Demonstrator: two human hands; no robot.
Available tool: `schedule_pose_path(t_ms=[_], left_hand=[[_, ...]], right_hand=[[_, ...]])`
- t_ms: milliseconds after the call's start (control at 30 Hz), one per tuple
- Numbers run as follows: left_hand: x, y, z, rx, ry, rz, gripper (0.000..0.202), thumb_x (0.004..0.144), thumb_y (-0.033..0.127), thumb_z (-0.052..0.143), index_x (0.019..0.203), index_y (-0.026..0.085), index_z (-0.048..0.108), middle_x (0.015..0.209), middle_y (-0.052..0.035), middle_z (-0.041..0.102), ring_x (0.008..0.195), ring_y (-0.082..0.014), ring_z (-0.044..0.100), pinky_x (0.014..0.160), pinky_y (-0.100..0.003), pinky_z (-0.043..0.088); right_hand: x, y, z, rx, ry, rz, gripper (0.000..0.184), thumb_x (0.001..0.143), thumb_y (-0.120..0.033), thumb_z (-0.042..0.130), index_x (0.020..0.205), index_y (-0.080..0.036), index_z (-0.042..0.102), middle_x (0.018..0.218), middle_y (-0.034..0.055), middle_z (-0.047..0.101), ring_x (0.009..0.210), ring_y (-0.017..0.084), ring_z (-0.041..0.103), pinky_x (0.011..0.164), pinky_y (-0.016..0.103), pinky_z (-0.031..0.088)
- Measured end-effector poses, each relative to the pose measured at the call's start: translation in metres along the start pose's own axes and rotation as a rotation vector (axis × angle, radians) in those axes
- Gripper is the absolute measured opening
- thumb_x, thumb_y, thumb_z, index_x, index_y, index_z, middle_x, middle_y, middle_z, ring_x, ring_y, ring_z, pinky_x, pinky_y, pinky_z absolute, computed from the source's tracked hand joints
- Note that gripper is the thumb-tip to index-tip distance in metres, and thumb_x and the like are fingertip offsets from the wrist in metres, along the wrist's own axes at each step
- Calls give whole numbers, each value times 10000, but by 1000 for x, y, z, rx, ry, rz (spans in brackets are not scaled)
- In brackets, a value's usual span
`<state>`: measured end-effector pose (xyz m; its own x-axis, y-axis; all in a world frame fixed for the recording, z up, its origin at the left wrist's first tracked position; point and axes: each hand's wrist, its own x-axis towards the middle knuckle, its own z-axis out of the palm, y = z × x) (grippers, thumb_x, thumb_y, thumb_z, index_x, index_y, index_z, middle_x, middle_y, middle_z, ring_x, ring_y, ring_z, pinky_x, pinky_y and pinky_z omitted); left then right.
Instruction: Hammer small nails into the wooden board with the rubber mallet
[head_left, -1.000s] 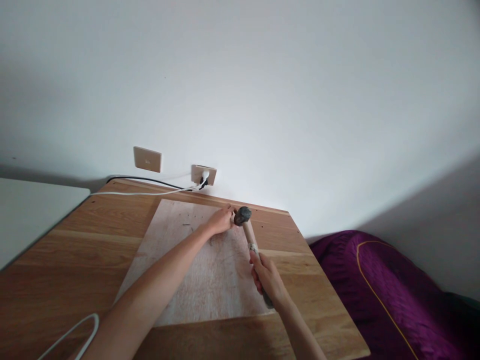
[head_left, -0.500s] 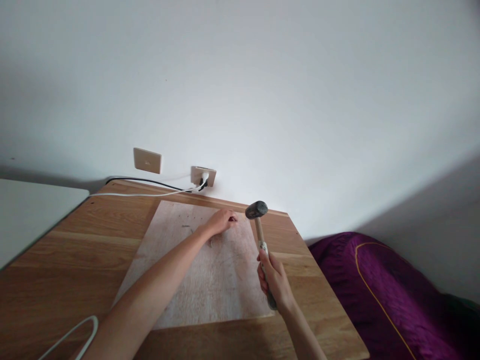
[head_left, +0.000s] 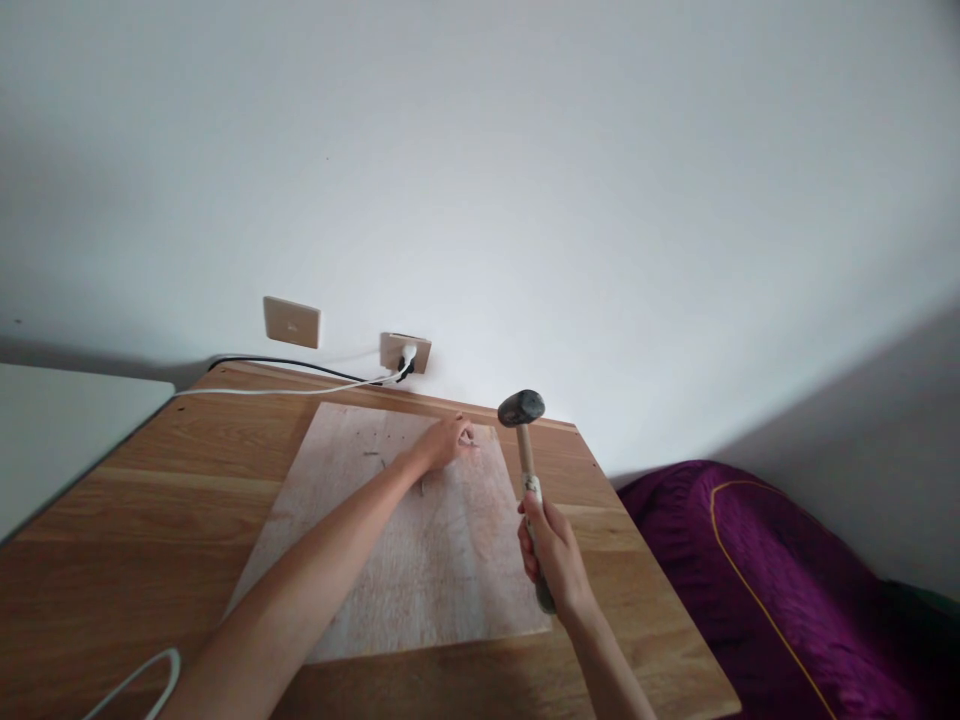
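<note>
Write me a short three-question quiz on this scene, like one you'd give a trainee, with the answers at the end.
1. Which hand grips the hammer?

2. True or false: both wall plates have something plugged into them.

3. Fill the gap: the left hand is over a pale, flat ____.

Key:
1. The right hand.
2. False: the left-hand wall plate has nothing plugged in; the right-hand wall plate holds a white plug.
3. Board.
</note>
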<state>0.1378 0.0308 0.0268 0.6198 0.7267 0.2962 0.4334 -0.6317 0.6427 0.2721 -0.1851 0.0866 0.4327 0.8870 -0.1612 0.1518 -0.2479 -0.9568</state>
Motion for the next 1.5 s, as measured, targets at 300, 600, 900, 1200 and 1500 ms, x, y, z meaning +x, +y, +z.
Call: schedule_pose_path(t_ms=[300,600,900,1200,1500], left_hand=[[1,2,0,3,-33,24,87,890,168,639,882,167,725,940,-65,727,873,-203,676,845,-289,499],[-3,0,3,-37,55,23,705,690,367,902,1287,164,587,1256,-145,585,1081,-306,653,960,-402,525],[1,2,3,-57,16,2,129,858,276,713,933,171,715,888,-54,730,819,-204,671,784,-286,497],[-1,4,1,31,-7,18,104,876,188,604,844,180,702,825,-54,730,794,-210,651,773,-289,464],[-6,-1,5,-32,68,39,658,753,419,829,1286,180,527,1197,-115,676,1030,-269,660,907,-353,504]], right_hand=[[2,-7,-4,10,-35,61,725,636,-919,612,813,-222,516,476,-120,418,306,39,322,284,158,259],[7,1,8,-84,-99,4,662,745,-875,552,823,-218,522,492,-104,453,314,52,358,288,165,271],[0,3,2,99,-30,10,659,720,-859,613,868,-224,513,500,-129,423,311,37,319,289,159,250],[2,-21,-4,28,-2,-48,692,689,-874,635,853,-208,546,509,-108,446,324,38,345,298,155,253],[1,-18,0,121,-33,-141,595,797,-810,593,876,-224,526,515,-116,420,334,38,314,311,158,254]])
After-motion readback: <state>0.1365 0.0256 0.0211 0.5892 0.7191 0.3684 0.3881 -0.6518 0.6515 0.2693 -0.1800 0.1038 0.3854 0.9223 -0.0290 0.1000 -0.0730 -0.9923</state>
